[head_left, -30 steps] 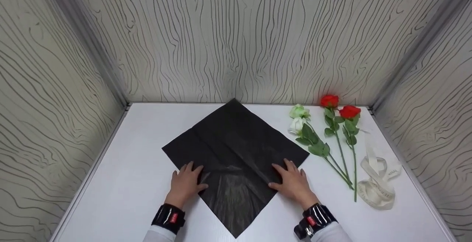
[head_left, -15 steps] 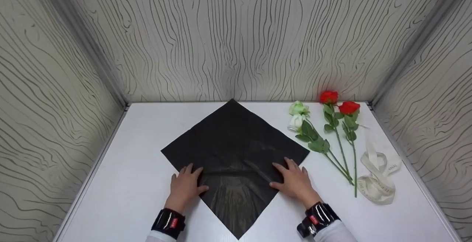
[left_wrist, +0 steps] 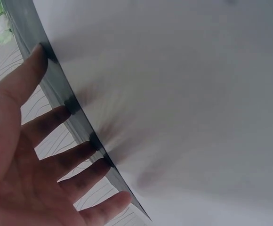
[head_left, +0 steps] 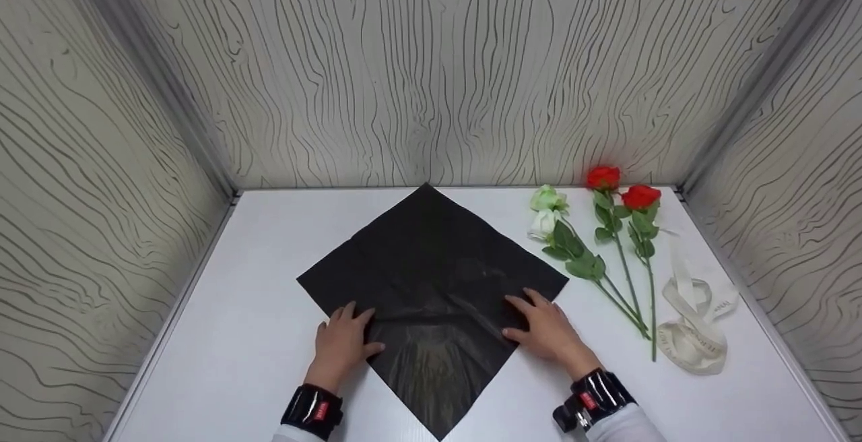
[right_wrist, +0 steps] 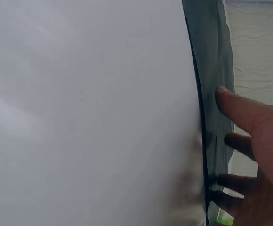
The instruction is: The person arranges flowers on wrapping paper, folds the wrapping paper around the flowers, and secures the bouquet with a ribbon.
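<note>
A square sheet of thin black wrapping paper [head_left: 431, 253] lies on the white table like a diamond, one corner toward me, with creases across its lower half. My left hand [head_left: 340, 342] rests with spread fingers on its lower left edge. On the lower right edge lies my right hand [head_left: 547, 327], fingers likewise spread. In the left wrist view, the fingertips of the left hand [left_wrist: 47, 155] touch the dark paper [left_wrist: 56, 77] near its edge. The right wrist view has the right hand [right_wrist: 263, 155] beside the paper's edge [right_wrist: 211, 70], its fingers apart.
On the right of the table [head_left: 229, 307] lie two red roses [head_left: 641, 197] and a stem or stems with pale green and white blooms [head_left: 547, 209]. Farther right is a loosely coiled cream ribbon [head_left: 693, 348] with printed letters. Patterned panels [head_left: 431, 71] stand behind and at both sides.
My right hand has shifted slightly right and outward along the paper's edge. The left hand stays nearly in place. Creases in the paper's middle look a little flatter.
</note>
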Tool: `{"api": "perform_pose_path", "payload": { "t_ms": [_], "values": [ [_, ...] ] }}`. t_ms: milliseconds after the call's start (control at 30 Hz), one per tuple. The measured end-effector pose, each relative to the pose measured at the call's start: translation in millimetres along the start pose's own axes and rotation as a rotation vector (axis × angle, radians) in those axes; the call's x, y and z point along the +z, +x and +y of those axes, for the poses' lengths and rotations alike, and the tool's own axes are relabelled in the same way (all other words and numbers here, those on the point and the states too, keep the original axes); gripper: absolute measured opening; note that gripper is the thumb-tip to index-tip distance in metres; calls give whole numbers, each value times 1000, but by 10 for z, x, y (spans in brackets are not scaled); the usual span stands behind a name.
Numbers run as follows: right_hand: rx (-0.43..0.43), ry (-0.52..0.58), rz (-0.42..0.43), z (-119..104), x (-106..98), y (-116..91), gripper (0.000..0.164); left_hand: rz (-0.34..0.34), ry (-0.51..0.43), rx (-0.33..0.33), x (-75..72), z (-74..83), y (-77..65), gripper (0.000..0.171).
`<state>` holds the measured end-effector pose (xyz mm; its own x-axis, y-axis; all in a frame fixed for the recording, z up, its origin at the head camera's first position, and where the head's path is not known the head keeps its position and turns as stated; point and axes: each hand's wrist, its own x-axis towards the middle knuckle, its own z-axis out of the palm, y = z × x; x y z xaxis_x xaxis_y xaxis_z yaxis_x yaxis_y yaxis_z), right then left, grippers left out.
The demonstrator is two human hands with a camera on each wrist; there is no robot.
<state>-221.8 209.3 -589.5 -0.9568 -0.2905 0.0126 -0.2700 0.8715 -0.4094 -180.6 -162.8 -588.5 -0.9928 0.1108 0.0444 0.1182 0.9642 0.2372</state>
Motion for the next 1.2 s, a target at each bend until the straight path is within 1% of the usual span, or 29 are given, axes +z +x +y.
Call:
{"api": "perform_pose_path", "payload": {
  "t_ms": [100,200,300,400,500,600,667,733,800,933,1100,1200],
  "values": [
    [-4,78,67,151,-134,-4,55,-11,4,-6,-4,10,1,66],
    [28,95,157,365,-307,-32,50,-18,12,-14,-7,17,3,67],
    [117,73,212,619,-508,-125,43,-20,11,-10,4,18,6,67],
    [252,36,232,874,-708,-295,37,-22,7,-1,21,20,3,67],
    [388,30,210,1091,-867,-482,33,-17,3,5,28,19,0,66],
    [502,80,121,1240,-966,-632,28,-9,4,4,16,18,4,66],
    [553,118,57,1298,-986,-702,24,-11,6,3,3,13,7,67],
    [574,136,5,1329,-966,-745,23,-16,6,1,2,5,10,67],
    [573,138,-17,1340,-934,-767,23,-21,1,-2,0,1,10,67],
    [560,117,-15,1339,-889,-766,24,-21,-5,-2,-1,2,11,67],
    [541,125,24,1313,-879,-726,31,3,11,8,11,8,3,66],
    [540,120,30,1304,-866,-693,33,16,16,10,18,12,2,65]
  ]
}}
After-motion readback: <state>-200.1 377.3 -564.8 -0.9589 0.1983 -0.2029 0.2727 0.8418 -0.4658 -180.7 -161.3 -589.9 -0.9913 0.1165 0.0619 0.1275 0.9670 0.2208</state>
